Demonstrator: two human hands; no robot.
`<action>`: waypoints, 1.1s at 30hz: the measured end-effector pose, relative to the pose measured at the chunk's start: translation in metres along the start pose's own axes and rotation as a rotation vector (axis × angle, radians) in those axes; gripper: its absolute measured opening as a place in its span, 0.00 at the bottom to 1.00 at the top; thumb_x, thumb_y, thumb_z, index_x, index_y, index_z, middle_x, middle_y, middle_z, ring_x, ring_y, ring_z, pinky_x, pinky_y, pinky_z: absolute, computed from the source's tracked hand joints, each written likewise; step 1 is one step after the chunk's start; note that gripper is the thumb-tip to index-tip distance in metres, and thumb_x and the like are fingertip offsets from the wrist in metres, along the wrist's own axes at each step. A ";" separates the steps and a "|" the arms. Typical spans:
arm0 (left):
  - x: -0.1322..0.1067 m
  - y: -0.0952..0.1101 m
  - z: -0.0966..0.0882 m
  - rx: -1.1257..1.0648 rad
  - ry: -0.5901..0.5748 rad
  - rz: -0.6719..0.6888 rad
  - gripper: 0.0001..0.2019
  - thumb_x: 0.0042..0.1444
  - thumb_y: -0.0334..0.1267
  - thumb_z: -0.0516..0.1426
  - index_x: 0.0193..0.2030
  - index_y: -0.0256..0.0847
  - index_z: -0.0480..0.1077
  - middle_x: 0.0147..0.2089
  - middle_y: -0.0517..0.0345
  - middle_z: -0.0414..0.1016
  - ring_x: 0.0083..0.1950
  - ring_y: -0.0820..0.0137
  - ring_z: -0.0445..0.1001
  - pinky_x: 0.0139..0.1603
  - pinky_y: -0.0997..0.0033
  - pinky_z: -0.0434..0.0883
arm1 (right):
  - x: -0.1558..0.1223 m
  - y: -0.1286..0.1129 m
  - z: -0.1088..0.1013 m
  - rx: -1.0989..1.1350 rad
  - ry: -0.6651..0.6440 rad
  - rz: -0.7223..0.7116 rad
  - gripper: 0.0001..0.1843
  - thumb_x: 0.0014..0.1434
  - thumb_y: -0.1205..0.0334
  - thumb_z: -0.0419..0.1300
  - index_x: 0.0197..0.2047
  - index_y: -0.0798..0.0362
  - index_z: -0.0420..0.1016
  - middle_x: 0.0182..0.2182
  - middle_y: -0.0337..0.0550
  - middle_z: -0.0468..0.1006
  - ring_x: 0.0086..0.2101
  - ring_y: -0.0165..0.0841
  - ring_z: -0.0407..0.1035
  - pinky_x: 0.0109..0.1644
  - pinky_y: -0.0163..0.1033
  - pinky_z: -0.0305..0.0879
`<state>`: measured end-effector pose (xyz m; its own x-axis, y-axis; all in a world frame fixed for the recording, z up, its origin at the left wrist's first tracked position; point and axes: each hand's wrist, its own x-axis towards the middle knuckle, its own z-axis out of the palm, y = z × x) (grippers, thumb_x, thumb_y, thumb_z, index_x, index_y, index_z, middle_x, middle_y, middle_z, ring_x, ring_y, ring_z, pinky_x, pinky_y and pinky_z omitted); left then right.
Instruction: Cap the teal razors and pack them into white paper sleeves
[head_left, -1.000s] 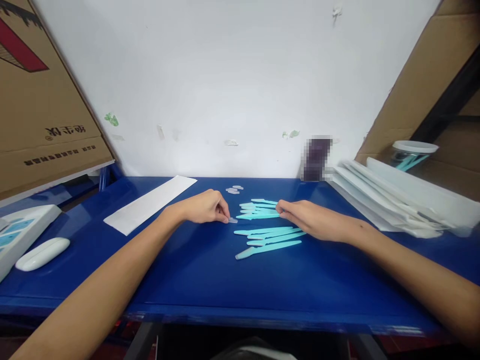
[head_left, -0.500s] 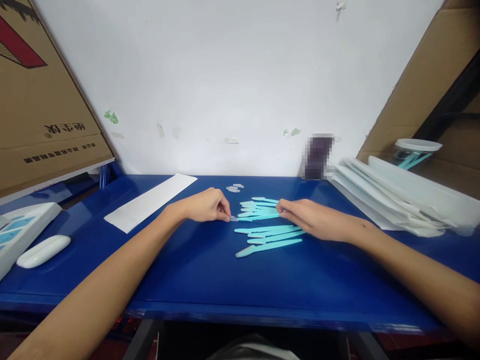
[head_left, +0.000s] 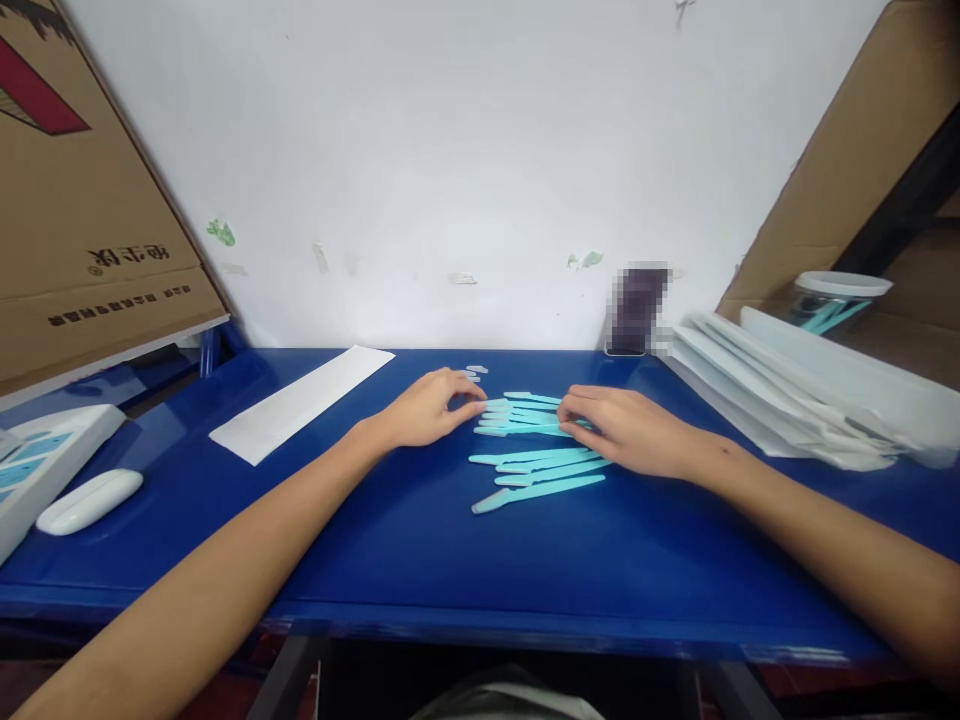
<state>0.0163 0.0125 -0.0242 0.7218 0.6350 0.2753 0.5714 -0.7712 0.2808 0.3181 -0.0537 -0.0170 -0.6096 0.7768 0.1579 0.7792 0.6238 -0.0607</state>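
Several turquoise eyebrow razors [head_left: 525, 430] lie in an upper group on the blue table, tips to the left. A lower group of turquoise razors [head_left: 551, 490] is fanned out nearer to me. My left hand [head_left: 435, 408] is at the tips of the upper group, thumb and index finger apart around a gap. Over the handle ends of that group rests my right hand [head_left: 619, 425], its fingers curved and parted from the thumb, touching the handles. Small clear blade caps [head_left: 477, 370] lie just behind my left fingers, which partly hide them.
A white paper strip [head_left: 304, 405] lies left of my hands. Farther left are a white oval case [head_left: 90, 502] and a white tray [head_left: 97, 420]. At right are stacked white sheets [head_left: 787, 400], a lidded jar [head_left: 840, 300] and a blurred phone-like object [head_left: 637, 310] against the wall.
My left hand has moved up and slightly right, its pinch on a clear cap now loosened. The nearest razor of the upper group has shifted up. My right fingers have spread from their pinch.
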 end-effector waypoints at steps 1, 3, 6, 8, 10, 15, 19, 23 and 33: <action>-0.001 -0.004 0.001 0.057 0.034 -0.020 0.21 0.71 0.49 0.50 0.58 0.41 0.76 0.55 0.47 0.78 0.57 0.57 0.73 0.59 0.56 0.69 | 0.000 0.002 0.001 -0.020 0.024 0.011 0.12 0.71 0.57 0.48 0.42 0.51 0.71 0.42 0.48 0.76 0.36 0.38 0.70 0.39 0.41 0.60; -0.002 -0.012 0.004 0.126 0.026 -0.074 0.23 0.72 0.47 0.46 0.67 0.42 0.68 0.67 0.44 0.70 0.68 0.52 0.65 0.66 0.48 0.63 | -0.001 0.003 0.003 -0.009 0.092 0.055 0.12 0.71 0.55 0.49 0.46 0.51 0.70 0.45 0.49 0.76 0.40 0.40 0.70 0.43 0.43 0.61; -0.004 -0.021 0.009 0.139 -0.121 -0.147 0.27 0.73 0.47 0.42 0.75 0.45 0.55 0.78 0.49 0.53 0.78 0.49 0.49 0.72 0.38 0.54 | -0.001 -0.002 0.002 0.134 0.188 0.089 0.13 0.70 0.50 0.50 0.46 0.51 0.67 0.44 0.49 0.75 0.42 0.40 0.69 0.43 0.43 0.62; -0.003 -0.024 0.009 0.136 -0.190 -0.161 0.28 0.73 0.47 0.40 0.77 0.45 0.51 0.79 0.51 0.49 0.79 0.49 0.46 0.73 0.37 0.51 | -0.001 -0.009 0.001 0.230 0.221 0.075 0.14 0.70 0.48 0.51 0.41 0.50 0.65 0.40 0.46 0.74 0.38 0.37 0.68 0.40 0.41 0.61; -0.002 -0.024 0.007 0.150 -0.185 -0.127 0.26 0.73 0.45 0.42 0.75 0.43 0.56 0.77 0.49 0.56 0.77 0.51 0.53 0.72 0.40 0.55 | -0.001 -0.016 -0.001 0.238 0.204 0.053 0.15 0.70 0.48 0.52 0.38 0.50 0.65 0.36 0.43 0.74 0.33 0.34 0.66 0.37 0.39 0.59; 0.001 -0.022 -0.006 0.155 -0.137 -0.032 0.18 0.67 0.37 0.51 0.57 0.38 0.76 0.56 0.44 0.79 0.56 0.57 0.77 0.57 0.59 0.70 | -0.003 -0.019 -0.005 0.188 -0.105 -0.043 0.14 0.69 0.50 0.53 0.41 0.50 0.72 0.38 0.43 0.75 0.32 0.34 0.67 0.36 0.39 0.56; -0.001 -0.022 -0.017 0.075 -0.179 -0.085 0.11 0.62 0.38 0.58 0.45 0.39 0.81 0.44 0.51 0.84 0.42 0.65 0.80 0.42 0.70 0.70 | -0.003 -0.011 -0.007 0.242 -0.159 -0.026 0.18 0.70 0.48 0.51 0.43 0.51 0.75 0.38 0.46 0.77 0.35 0.36 0.68 0.39 0.40 0.58; -0.005 -0.013 -0.029 -0.018 -0.263 -0.141 0.10 0.59 0.41 0.61 0.37 0.39 0.82 0.33 0.56 0.83 0.33 0.70 0.78 0.35 0.74 0.68 | -0.001 -0.008 -0.010 0.234 -0.210 0.077 0.21 0.70 0.45 0.50 0.38 0.50 0.76 0.24 0.39 0.71 0.30 0.35 0.64 0.42 0.41 0.58; -0.009 0.003 -0.035 -0.294 -0.517 -0.142 0.09 0.57 0.43 0.63 0.35 0.40 0.82 0.33 0.58 0.82 0.32 0.72 0.75 0.32 0.77 0.66 | -0.002 -0.012 -0.012 0.249 -0.230 0.157 0.16 0.65 0.51 0.56 0.43 0.52 0.80 0.22 0.37 0.71 0.21 0.30 0.61 0.27 0.37 0.52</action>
<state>-0.0024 0.0066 0.0067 0.7849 0.5694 -0.2445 0.5970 -0.5891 0.5446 0.3115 -0.0642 -0.0049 -0.5247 0.8459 -0.0960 0.8236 0.4758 -0.3087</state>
